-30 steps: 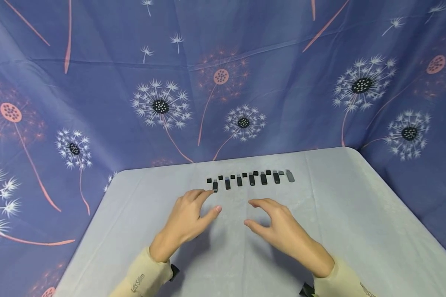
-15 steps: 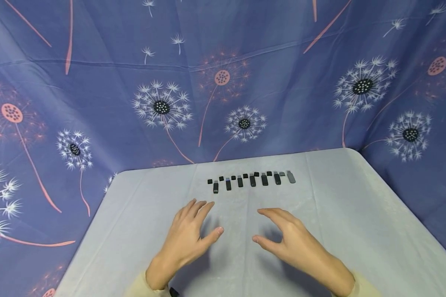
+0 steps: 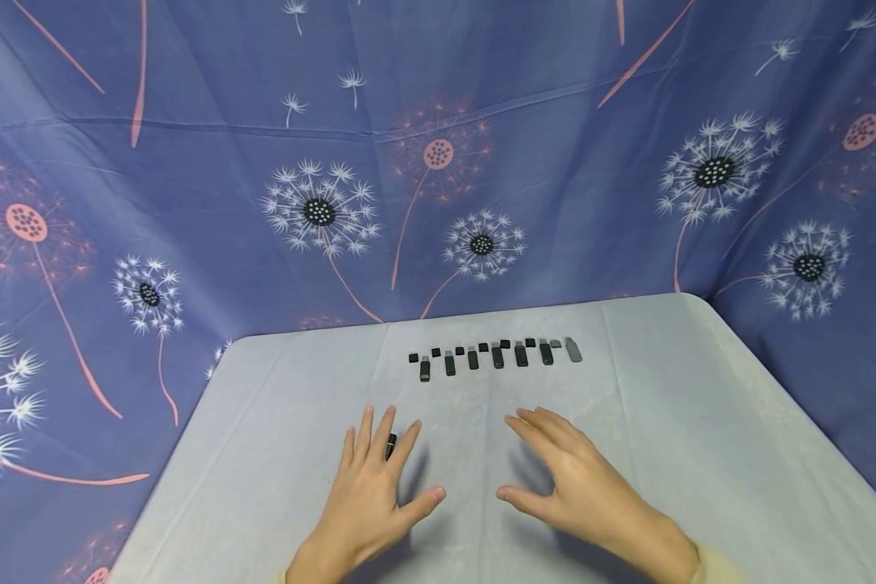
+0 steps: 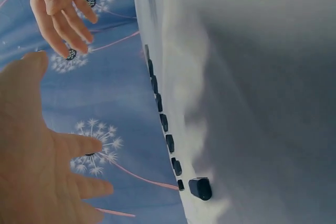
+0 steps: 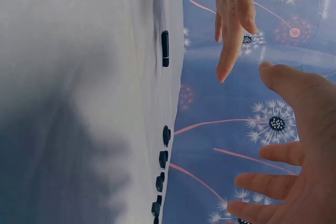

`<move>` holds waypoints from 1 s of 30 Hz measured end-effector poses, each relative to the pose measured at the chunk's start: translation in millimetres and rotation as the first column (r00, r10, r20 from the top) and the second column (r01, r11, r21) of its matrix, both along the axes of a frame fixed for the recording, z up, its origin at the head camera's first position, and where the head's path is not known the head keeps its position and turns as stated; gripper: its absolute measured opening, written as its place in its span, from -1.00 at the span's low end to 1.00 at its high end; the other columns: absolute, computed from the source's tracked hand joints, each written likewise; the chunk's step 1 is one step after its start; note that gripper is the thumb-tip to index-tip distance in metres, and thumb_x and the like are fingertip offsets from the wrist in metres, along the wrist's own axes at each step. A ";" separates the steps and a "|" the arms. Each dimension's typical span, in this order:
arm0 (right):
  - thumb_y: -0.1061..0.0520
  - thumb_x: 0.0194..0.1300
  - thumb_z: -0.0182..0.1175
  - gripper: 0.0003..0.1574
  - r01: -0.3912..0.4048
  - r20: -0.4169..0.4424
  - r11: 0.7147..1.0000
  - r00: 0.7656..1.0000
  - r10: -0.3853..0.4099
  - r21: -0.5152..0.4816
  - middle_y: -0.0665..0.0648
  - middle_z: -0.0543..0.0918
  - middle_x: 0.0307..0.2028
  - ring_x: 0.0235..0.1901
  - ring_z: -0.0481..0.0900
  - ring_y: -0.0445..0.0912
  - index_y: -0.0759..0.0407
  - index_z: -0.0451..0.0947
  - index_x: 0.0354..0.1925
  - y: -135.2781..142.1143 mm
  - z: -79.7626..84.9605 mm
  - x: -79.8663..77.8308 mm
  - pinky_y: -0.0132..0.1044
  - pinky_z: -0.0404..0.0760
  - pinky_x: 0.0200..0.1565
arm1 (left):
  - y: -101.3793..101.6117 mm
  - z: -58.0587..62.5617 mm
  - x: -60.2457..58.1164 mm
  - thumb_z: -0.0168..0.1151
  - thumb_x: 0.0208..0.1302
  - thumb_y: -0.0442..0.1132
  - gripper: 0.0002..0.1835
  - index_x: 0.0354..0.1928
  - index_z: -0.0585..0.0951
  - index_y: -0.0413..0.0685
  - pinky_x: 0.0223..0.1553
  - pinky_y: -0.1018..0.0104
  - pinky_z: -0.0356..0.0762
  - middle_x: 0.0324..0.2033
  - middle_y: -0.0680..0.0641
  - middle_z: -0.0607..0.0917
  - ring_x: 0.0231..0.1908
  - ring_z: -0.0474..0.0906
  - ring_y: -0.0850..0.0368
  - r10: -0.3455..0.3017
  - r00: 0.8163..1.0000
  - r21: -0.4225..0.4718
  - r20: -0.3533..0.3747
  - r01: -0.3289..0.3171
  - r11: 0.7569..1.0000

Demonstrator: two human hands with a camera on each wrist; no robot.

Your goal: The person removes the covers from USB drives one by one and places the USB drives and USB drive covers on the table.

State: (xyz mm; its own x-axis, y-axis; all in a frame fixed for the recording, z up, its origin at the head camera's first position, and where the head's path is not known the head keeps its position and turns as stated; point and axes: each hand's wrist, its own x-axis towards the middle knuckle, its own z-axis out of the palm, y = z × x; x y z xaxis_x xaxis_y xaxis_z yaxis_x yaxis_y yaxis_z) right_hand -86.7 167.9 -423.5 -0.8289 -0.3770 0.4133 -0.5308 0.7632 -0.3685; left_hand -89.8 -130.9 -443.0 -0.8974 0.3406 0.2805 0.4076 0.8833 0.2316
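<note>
My left hand (image 3: 368, 495) hovers over the near half of the table, fingers spread and holding nothing. Below it, partly hidden by the fingers, lies a slim black stick with a thin silver band (image 3: 390, 447); the right wrist view shows this banded stick (image 5: 165, 48) lying on the cloth, apart from the hand. To the right, my right hand (image 3: 584, 487) is also raised, thumb apart from the fingers, with nothing in it. Beyond both hands runs a row of several black USB sticks (image 3: 498, 356) with bare plugs pointing away, ending in a grey USB stick (image 3: 573, 349).
Small black caps (image 3: 436, 352) and a grey cap (image 3: 555, 344) lie behind the row. A pale cloth covers the table (image 3: 672, 389). Its far edge meets a blue curtain (image 3: 591, 203) printed with dandelions, which also hangs at both sides.
Both hands have drawn back from the row towards me. The left fingers have spread wider, and the banded black stick has come into sight beneath them. The row of USB sticks has stayed put.
</note>
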 end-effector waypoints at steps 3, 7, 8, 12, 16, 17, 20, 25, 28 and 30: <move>-0.49 0.08 0.45 0.17 0.001 -0.038 0.999 0.999 0.000 0.047 0.23 0.52 0.37 0.36 0.46 0.30 0.03 0.39 0.48 -2.9 -4.2 -1.6 0.30 0.50 0.24 | 0.2 -2.4 2.3 0.22 0.23 0.47 -0.09 0.52 0.40 0.19 0.44 -0.47 0.04 0.55 -0.27 0.25 0.59 -0.08 -0.35 0.007 1.000 -0.004 -0.008 -0.007 1.000; -0.53 0.09 0.41 0.24 0.004 -0.062 0.998 0.998 -0.001 0.061 0.25 0.49 0.40 0.37 0.44 0.31 0.02 0.32 0.53 -8.9 -7.6 -3.6 0.32 0.49 0.24 | -0.6 -5.0 1.3 0.17 0.24 0.50 -0.07 0.52 0.40 0.16 0.43 -0.49 0.05 0.54 -0.28 0.26 0.59 -0.05 -0.37 0.014 1.000 0.003 -0.027 -0.013 1.000; -0.53 0.09 0.40 0.23 0.003 -0.057 0.998 0.998 0.000 0.055 0.25 0.49 0.40 0.37 0.45 0.31 0.02 0.32 0.53 -10.9 -8.2 -4.2 0.31 0.50 0.23 | -1.3 -5.9 0.1 0.15 0.25 0.51 -0.08 0.52 0.40 0.15 0.42 -0.50 0.06 0.54 -0.28 0.27 0.58 -0.04 -0.38 0.017 0.999 0.003 -0.029 -0.017 1.000; -0.52 0.10 0.41 0.22 0.006 0.012 1.000 1.000 -0.006 0.011 0.23 0.48 0.41 0.37 0.46 0.27 0.01 0.32 0.53 -20.3 -9.6 -7.8 0.26 0.53 0.25 | -6.8 -9.7 -7.8 0.11 0.28 0.52 -0.08 0.51 0.41 0.12 0.39 -0.52 0.09 0.52 -0.31 0.28 0.57 -0.02 -0.43 0.045 0.999 0.019 0.001 -0.045 0.999; -0.48 0.11 0.43 0.20 0.028 0.154 0.998 0.988 -0.019 -0.053 0.23 0.46 0.43 0.40 0.45 0.20 -0.02 0.30 0.54 -31.5 -11.6 -16.5 0.20 0.53 0.28 | -15.9 -13.3 -17.1 0.07 0.33 0.50 -0.10 0.52 0.39 0.10 0.39 -0.54 0.07 0.53 -0.31 0.26 0.57 -0.06 -0.44 0.094 0.991 0.030 0.098 -0.097 0.995; -0.47 0.11 0.43 0.20 0.031 0.197 0.997 0.980 -0.017 -0.070 0.22 0.45 0.44 0.41 0.43 0.18 -0.03 0.30 0.55 -34.4 -12.5 -19.5 0.19 0.52 0.30 | -18.5 -13.9 -19.2 0.06 0.34 0.49 -0.11 0.52 0.39 0.10 0.39 -0.54 0.06 0.54 -0.31 0.25 0.57 -0.06 -0.44 0.104 0.987 0.030 0.124 -0.109 0.994; -0.42 0.15 0.44 0.17 0.032 0.304 0.992 0.953 0.007 -0.122 0.16 0.44 0.45 0.44 0.41 0.11 0.00 0.29 0.55 -43.3 -16.2 -29.1 0.14 0.48 0.35 | -25.6 -14.7 -25.4 0.02 0.37 0.49 -0.11 0.52 0.39 0.07 0.38 -0.55 0.08 0.52 -0.31 0.29 0.56 -0.03 -0.45 0.126 0.975 0.024 0.182 -0.133 0.991; -0.34 0.17 0.46 0.11 0.019 0.395 0.979 0.917 0.064 -0.202 0.12 0.49 0.42 0.40 0.46 0.06 0.08 0.33 0.52 -58.4 -21.2 -44.4 0.06 0.47 0.37 | -36.7 -12.5 -31.4 0.10 0.41 0.38 -0.20 0.47 0.45 0.01 0.31 -0.49 0.27 0.39 -0.29 0.49 0.46 0.22 -0.48 0.135 0.972 0.048 0.190 -0.147 0.988; -0.30 0.19 0.46 0.06 0.022 0.422 0.972 0.903 0.082 -0.235 0.14 0.53 0.38 0.36 0.50 0.07 0.11 0.37 0.48 -68.1 -23.6 -52.8 0.05 0.48 0.36 | -43.0 -9.9 -32.1 0.12 0.43 0.33 -0.26 0.43 0.50 -0.02 0.20 -0.35 0.49 0.22 -0.24 0.63 0.31 0.49 -0.37 0.124 0.979 0.059 0.164 -0.135 0.989; -0.23 0.22 0.46 -0.01 0.018 0.439 0.967 0.893 0.099 -0.254 0.18 0.54 0.36 0.34 0.52 0.09 0.15 0.39 0.46 -74.4 -24.7 -58.3 0.06 0.49 0.36 | -46.6 -7.6 -33.3 0.10 0.46 0.32 -0.28 0.41 0.52 -0.02 0.12 -0.26 0.57 0.16 -0.20 0.68 0.21 0.59 -0.28 0.118 0.978 0.053 0.173 -0.129 0.990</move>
